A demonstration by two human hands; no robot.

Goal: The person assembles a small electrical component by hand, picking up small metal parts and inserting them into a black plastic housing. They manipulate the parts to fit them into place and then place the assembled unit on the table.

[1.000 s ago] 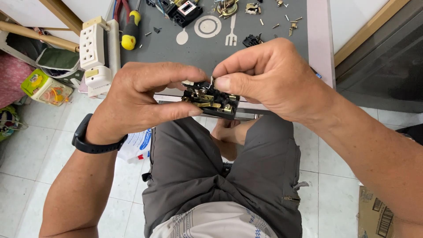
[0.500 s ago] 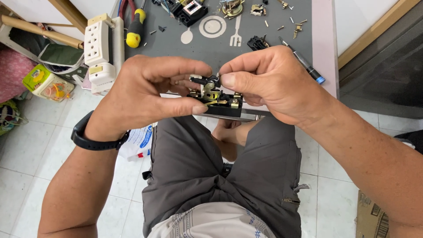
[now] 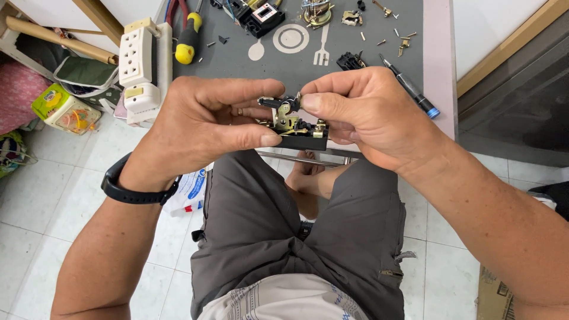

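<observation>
Both hands sit a touch lower than a moment back, and a blue-tipped screwdriver [image 3: 410, 88] now shows fully beyond the right knuckles. Left hand [image 3: 204, 127] and right hand [image 3: 361, 112] are drawn close together, each pinched on the one small black-and-brass switch mechanism [image 3: 294, 121], held in the air above the person's lap, just short of the grey mat [image 3: 355, 44]. Left thumb presses its lower edge; right thumb and forefinger grip the top brass piece.

As I see it, the risk is a brass part slipping or springing loose under that pinch; with nothing but lap and tiled floor below, it could bounce away and be hard to find. Too firm a squeeze might also bend the thin metal strips.

By my count: one mechanism in hand, two screwdrivers beyond the hands (the blue-tipped one and a yellow-handled screwdriver [image 3: 188, 37]), one white socket strip [image 3: 137, 56] past the left hand, one black wristband [image 3: 133, 191] on the left wrist. Loose screws [image 3: 396, 37] lie scattered beyond the right hand, about half a dozen; some are too small to count surely.
</observation>
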